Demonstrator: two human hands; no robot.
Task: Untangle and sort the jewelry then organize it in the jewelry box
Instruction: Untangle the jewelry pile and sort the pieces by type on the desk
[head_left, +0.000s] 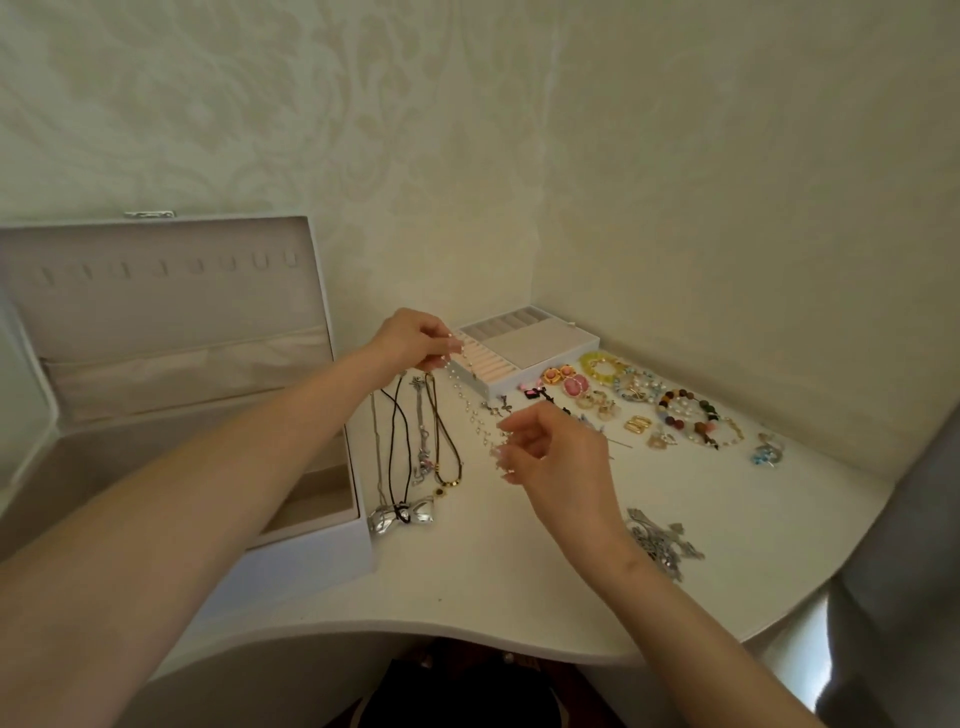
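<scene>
While hands (410, 338) (550, 457) pinch it, fine pearl-beaded chain (470, 410)

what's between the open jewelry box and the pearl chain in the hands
In the head view, a row of necklaces on the table: a black cord with silver bow pendant, silver chains, a gold-beaded cord, left of the pearl chain.

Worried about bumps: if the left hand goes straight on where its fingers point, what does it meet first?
Probably the ring tray, its near corner right ahead of the left hand, which pinches the pearl chain; depth is unclear.
</scene>
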